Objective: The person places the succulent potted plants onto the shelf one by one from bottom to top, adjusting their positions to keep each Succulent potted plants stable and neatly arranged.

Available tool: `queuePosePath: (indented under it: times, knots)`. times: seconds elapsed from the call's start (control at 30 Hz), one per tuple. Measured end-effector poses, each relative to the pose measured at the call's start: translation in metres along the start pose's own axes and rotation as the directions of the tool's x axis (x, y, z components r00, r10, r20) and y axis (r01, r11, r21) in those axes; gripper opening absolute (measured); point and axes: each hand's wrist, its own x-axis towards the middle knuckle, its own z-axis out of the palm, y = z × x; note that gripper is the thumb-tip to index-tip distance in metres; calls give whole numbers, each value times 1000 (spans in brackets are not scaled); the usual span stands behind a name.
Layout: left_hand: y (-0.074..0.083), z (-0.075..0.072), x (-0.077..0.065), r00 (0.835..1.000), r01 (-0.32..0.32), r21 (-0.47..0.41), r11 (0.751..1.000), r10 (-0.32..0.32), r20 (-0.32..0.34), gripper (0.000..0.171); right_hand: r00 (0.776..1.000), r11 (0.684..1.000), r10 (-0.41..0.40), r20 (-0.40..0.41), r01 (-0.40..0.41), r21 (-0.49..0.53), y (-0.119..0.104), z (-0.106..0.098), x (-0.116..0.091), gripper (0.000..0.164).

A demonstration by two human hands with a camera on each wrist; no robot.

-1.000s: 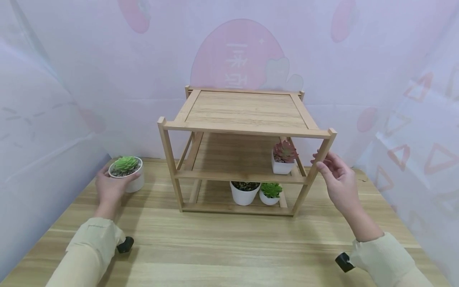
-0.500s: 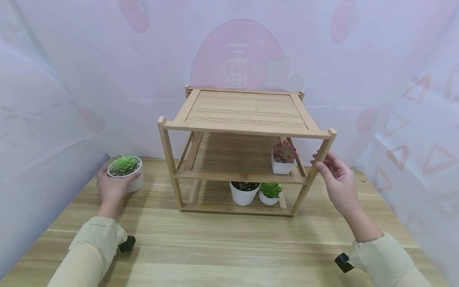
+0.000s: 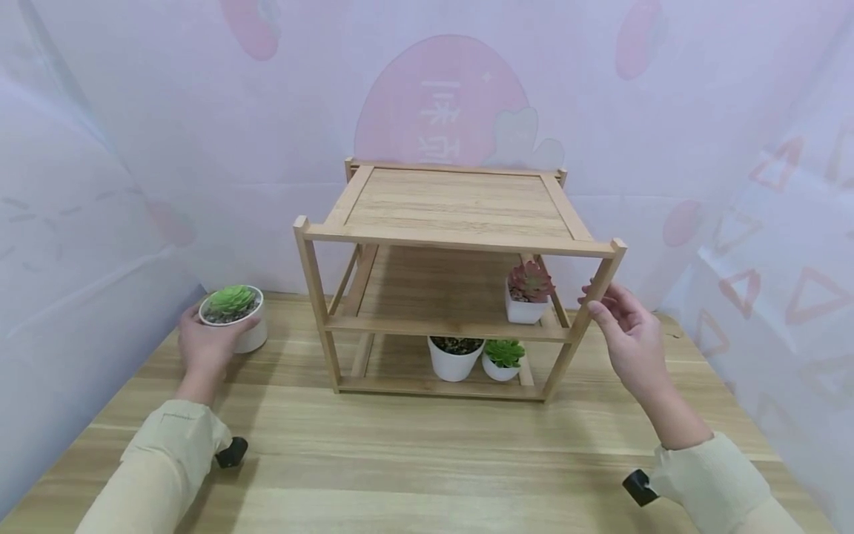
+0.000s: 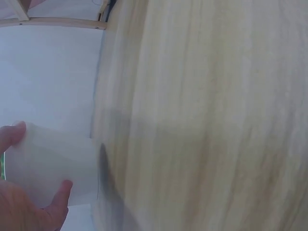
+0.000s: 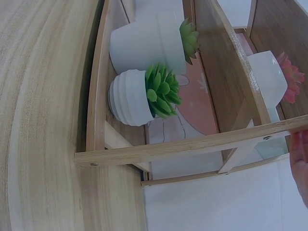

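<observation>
In the head view, my left hand (image 3: pixel 205 347) grips a round white pot (image 3: pixel 252 337) holding a green succulent (image 3: pixel 231 300), at the table's far left. Thumb and fingers spread around the pot's wall in the left wrist view; whether its base touches the table I cannot tell. My right hand (image 3: pixel 630 337) holds the front right post of a three-tier wooden shelf (image 3: pixel 460 204), thumb in front and fingers behind. A square white pot with a red succulent (image 3: pixel 530 282) stands on the middle tier, at the right.
On the bottom tier, a larger white pot (image 3: pixel 455 363) stands beside a small ribbed pot (image 5: pixel 129 98) with a green succulent (image 5: pixel 162 91). The shelf stands on a wooden table (image 3: pixel 427 460). Printed pale cloth (image 3: pixel 280 119) hangs behind and at both sides.
My left hand and its potted succulent have risen very slightly in the head view, and the pot tilts a little differently. The right hand and the shelf have stayed put.
</observation>
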Motion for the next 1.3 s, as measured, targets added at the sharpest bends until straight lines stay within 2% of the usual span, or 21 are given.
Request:
queuePosePath:
  times: [0.63, 1.03, 1.3]
  knots:
    - [23, -16, -16, 993, -54, 97, 994, 44, 107, 114, 1000, 1000, -2, 7, 2, 5, 1, 0, 0, 35]
    - [34, -24, -26, 979, -129, 146, 981, 103, 173, 116, 1000, 1000, -3, 12, 3, 11, -1, 0, 0, 35]
    - [42, -28, -37, 963, -166, 91, 982, 141, 230, 114, 1000, 1000, -11, 7, 11, 19, 0, 0, 0, 33]
